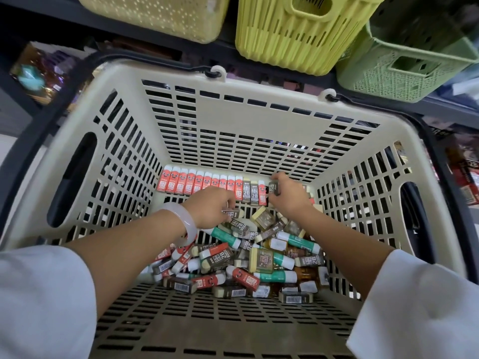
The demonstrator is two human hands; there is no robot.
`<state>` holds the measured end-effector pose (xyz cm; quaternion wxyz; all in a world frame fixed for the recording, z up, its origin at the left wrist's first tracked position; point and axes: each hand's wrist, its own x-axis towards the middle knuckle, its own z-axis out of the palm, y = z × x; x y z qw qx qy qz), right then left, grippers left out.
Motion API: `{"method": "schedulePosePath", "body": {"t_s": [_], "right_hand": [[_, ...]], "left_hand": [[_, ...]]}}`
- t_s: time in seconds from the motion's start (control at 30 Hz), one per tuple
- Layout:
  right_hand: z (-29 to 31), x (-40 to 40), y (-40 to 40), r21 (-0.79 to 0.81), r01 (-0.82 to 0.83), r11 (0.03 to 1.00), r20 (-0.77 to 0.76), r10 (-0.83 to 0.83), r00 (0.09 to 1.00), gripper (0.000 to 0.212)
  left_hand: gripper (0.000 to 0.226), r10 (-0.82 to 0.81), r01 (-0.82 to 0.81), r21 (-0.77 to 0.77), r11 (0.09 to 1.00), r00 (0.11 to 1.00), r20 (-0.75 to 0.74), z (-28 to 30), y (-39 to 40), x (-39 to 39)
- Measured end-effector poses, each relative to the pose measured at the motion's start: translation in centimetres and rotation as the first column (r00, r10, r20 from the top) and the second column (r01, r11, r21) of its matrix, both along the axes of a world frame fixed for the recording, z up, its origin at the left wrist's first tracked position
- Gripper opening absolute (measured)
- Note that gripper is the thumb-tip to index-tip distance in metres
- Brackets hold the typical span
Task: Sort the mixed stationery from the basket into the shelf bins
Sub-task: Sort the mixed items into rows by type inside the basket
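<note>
**A:** Where are my hands?

**B:** Both deep in the beige basket [85,104]. My right hand [287,195] pinches a dark 2B eraser [274,187] at the far wall, right end of the standing row of red erasers [199,181]. My left hand [211,207] curls round another dark eraser [229,213], just short of that row.

**A:** And the rest?

**B:** A loose pile of erasers and glue sticks [243,260] in the near middle. The yellow shelf bin [298,32] hangs above, far side.

**A:** What worries you?

**B:** I judge my left wrist could clip the row and topple it like dominoes. Two dark 2B erasers [250,194] already stand among the reds, so a mixed row could go into one bin.
</note>
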<state>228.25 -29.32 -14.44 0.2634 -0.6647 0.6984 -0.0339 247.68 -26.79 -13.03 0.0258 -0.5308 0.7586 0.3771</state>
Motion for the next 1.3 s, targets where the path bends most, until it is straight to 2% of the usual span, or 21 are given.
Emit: {"method": "schedulePosePath", "body": {"t_s": [0.07,0.17,0.27,0.33,0.43,0.57,0.73,0.77,0.83,0.9,0.97,1.07,1.13,1.23,1.3], "right_hand": [[0.2,-0.2,0.2,-0.025,0.033,0.999,0.11,-0.03,0.993,0.038],[0.5,-0.9,0.5,-0.079,0.252,0.964,0.229,-0.229,0.946,0.006],[0.6,-1.2,0.4,-0.078,0.417,0.905,0.256,-0.386,0.886,0.029],[0.5,-0.9,0.4,0.004,0.445,0.895,0.271,-0.43,0.861,0.028],[-0.1,-0.2,-0.1,0.047,0.402,0.914,0.245,-0.401,0.883,0.011],[-0.3,0.7,-0.4,0.007,0.302,0.953,0.079,-0.302,0.95,0.015],[-0.2,0.2,0.1,-0.014,0.161,0.987,-0.067,-0.162,0.985,0.014],[-0.1,0.0,0.3,-0.036,0.105,0.994,-0.088,-0.108,0.99,0.016],[-0.3,-0.3,0.7,-0.071,-0.04,0.997,-0.134,0.031,0.991,0.032],[-0.4,-0.5,0.9,-0.064,-0.121,0.991,-0.124,0.112,0.986,0.045],[-0.4,-0.5,0.7,-0.05,-0.21,0.976,-0.155,0.2,0.967,0.048],[-0.7,0.0,0.5,-0.034,-0.331,0.943,-0.279,0.309,0.909,0.05],[-1.0,0.3,0.6,-0.062,-0.33,0.942,-0.306,0.297,0.905,0.048],[-1.3,0.6,0.8,-0.095,-0.259,0.961,-0.26,0.227,0.938,0.04],[-1.1,0.5,0.6,-0.076,-0.262,0.962,-0.223,0.24,0.945,0.04]], "left_hand": [[0.015,0.097,-0.094,0.038,0.995,0.993,-0.071,0.2,-0.2,0.1],[0.015,0.211,-0.207,0.047,0.977,0.97,-0.12,0.3,-0.6,0.0],[0.016,0.291,-0.283,0.071,0.956,0.943,-0.164,0.4,-0.7,0.2],[0.019,0.329,-0.317,0.091,0.944,0.924,-0.193,0.4,-0.7,0.3],[0.025,0.365,-0.349,0.11,0.931,0.903,-0.228,0.5,-0.7,0.4],[0.027,0.357,-0.343,0.1,0.934,0.911,-0.207,0.5,-0.7,0.4],[0.027,0.327,-0.317,0.085,0.945,0.93,-0.167,0.3,-0.7,0.3],[0.027,0.326,-0.316,0.083,0.945,0.931,-0.163,0.3,-0.7,0.3],[0.027,0.33,-0.32,0.085,0.944,0.93,-0.16,0.3,-0.7,0.3],[0.028,0.329,-0.319,0.084,0.944,0.931,-0.157,0.3,-0.7,0.3],[0.027,0.321,-0.312,0.079,0.947,0.934,-0.154,0.4,-0.6,0.3],[0.028,0.318,-0.31,0.074,0.948,0.937,-0.144,0.5,-0.6,0.3],[0.028,0.319,-0.312,0.073,0.947,0.937,-0.141,0.5,-0.5,0.3],[0.027,0.325,-0.317,0.078,0.945,0.936,-0.136,0.6,-0.6,0.3],[0.026,0.331,-0.322,0.084,0.943,0.933,-0.142,0.6,-0.6,0.3]]}}
